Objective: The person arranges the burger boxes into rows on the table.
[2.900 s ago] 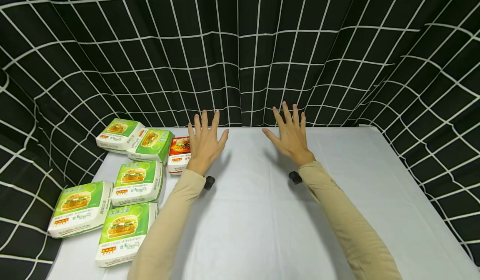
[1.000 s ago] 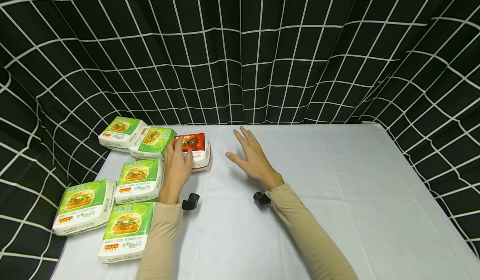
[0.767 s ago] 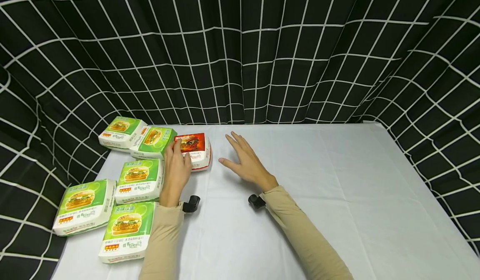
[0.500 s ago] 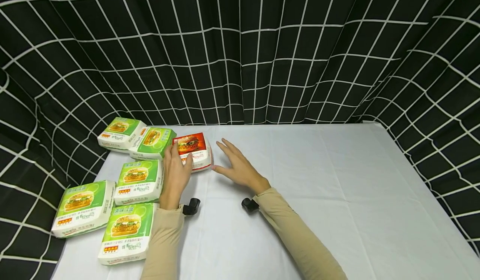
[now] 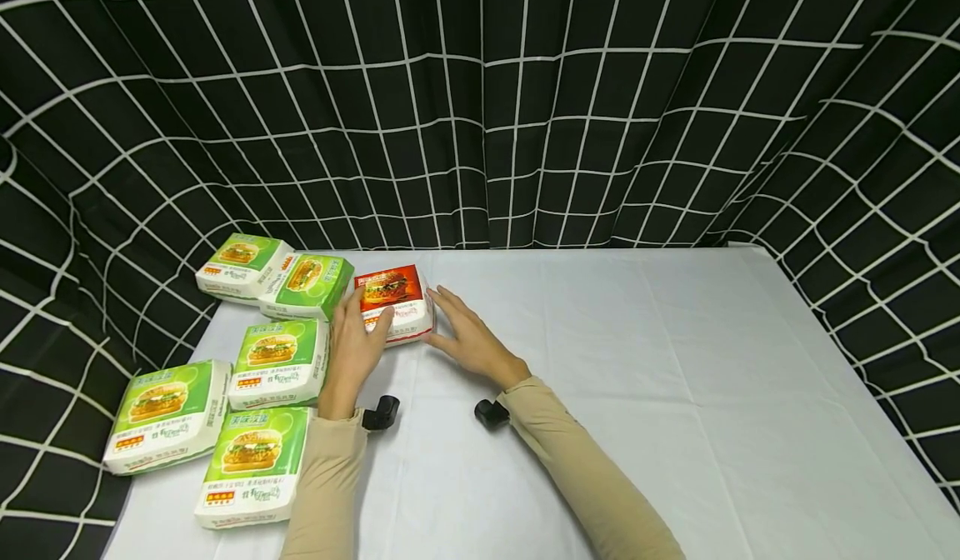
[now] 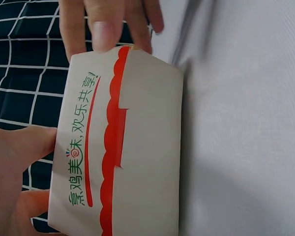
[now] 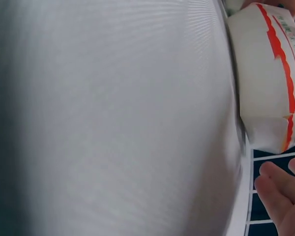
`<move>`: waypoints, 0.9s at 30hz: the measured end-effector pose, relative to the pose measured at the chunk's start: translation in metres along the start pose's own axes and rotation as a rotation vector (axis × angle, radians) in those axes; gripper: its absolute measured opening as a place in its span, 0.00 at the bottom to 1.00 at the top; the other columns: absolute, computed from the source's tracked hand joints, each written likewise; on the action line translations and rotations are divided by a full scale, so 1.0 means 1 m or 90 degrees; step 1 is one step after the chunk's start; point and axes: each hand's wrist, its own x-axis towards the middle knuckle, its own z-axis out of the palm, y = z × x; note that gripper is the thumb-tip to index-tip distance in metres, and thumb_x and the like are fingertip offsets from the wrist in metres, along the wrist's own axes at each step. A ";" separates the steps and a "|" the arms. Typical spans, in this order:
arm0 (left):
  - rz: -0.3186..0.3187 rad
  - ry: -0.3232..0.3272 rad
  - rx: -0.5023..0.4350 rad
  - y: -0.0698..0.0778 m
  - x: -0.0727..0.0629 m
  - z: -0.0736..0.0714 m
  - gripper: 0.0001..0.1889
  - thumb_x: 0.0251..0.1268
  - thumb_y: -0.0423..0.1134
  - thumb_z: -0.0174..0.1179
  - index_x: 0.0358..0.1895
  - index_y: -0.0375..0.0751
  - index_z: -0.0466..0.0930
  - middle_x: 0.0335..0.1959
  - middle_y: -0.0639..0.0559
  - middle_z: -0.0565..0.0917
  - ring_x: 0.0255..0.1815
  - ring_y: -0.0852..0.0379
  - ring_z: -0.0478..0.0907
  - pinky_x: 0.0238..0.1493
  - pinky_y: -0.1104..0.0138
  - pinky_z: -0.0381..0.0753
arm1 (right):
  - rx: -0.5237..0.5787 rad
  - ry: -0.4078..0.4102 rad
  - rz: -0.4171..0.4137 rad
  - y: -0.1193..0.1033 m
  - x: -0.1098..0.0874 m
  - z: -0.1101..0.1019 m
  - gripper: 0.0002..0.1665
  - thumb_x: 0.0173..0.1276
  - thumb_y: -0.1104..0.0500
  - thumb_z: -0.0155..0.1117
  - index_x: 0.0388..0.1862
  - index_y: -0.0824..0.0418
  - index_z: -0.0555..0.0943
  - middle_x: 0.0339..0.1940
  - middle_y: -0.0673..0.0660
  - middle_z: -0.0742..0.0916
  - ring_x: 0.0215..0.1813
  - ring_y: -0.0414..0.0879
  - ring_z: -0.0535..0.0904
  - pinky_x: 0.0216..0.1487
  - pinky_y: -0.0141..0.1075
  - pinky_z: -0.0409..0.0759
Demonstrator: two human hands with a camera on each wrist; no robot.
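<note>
A red-and-white burger box (image 5: 393, 302) lies on the white table, its printed top face up. Its left front corner is held by my left hand (image 5: 356, 347), with the thumb over the front and the fingers round the left side. In the left wrist view the box's front panel (image 6: 150, 137) shows a red scalloped band, and the left thumb (image 6: 32, 142) meets its edge. My right hand (image 5: 476, 343) is at the right side of the box, fingers extended and thumb by the front right corner. Its fingertips (image 6: 103, 37) come right up to the far end of the box.
Several green burger boxes lie on the left: two at the back, (image 5: 242, 268) and beside it a box (image 5: 307, 287), another (image 5: 277, 364) in the middle, and two nearer ones, a box (image 5: 168, 414) and a box (image 5: 255, 468). A black gridded curtain (image 5: 480, 110) surrounds the white table (image 5: 675, 393).
My left hand has gone to the red box's left side. The right hand has moved left to its right side. The box has slid slightly right and turned a little.
</note>
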 end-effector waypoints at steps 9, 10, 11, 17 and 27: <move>0.012 -0.032 -0.021 0.005 0.000 0.002 0.39 0.70 0.50 0.56 0.77 0.36 0.52 0.73 0.28 0.60 0.73 0.34 0.60 0.74 0.42 0.60 | -0.018 0.009 -0.007 0.003 -0.003 -0.002 0.41 0.73 0.53 0.61 0.78 0.64 0.58 0.79 0.63 0.64 0.81 0.54 0.57 0.80 0.46 0.56; 0.011 -0.037 -0.031 0.006 0.000 0.003 0.40 0.70 0.49 0.56 0.77 0.34 0.51 0.74 0.28 0.60 0.74 0.35 0.60 0.74 0.43 0.59 | -0.018 0.012 -0.008 0.003 -0.003 -0.004 0.40 0.73 0.54 0.62 0.78 0.64 0.58 0.79 0.63 0.64 0.80 0.54 0.58 0.80 0.46 0.56; 0.009 -0.041 -0.045 0.006 0.000 0.004 0.40 0.70 0.48 0.56 0.77 0.33 0.50 0.74 0.28 0.59 0.74 0.35 0.60 0.75 0.44 0.59 | -0.018 0.014 -0.008 0.004 -0.004 -0.005 0.40 0.73 0.54 0.62 0.78 0.64 0.58 0.79 0.63 0.64 0.80 0.54 0.58 0.80 0.46 0.56; 0.026 -0.066 -0.090 0.013 0.001 0.010 0.40 0.68 0.44 0.56 0.77 0.31 0.49 0.75 0.29 0.58 0.76 0.37 0.58 0.77 0.47 0.56 | -0.003 0.031 0.007 0.007 -0.009 -0.015 0.40 0.72 0.55 0.63 0.78 0.64 0.59 0.79 0.62 0.65 0.80 0.54 0.58 0.80 0.46 0.56; 0.069 -0.093 -0.073 0.020 0.003 0.019 0.40 0.68 0.48 0.58 0.79 0.39 0.51 0.73 0.30 0.61 0.70 0.37 0.64 0.73 0.44 0.62 | 0.023 0.065 0.024 0.014 -0.019 -0.032 0.40 0.71 0.57 0.64 0.77 0.65 0.60 0.78 0.62 0.66 0.80 0.55 0.60 0.79 0.47 0.59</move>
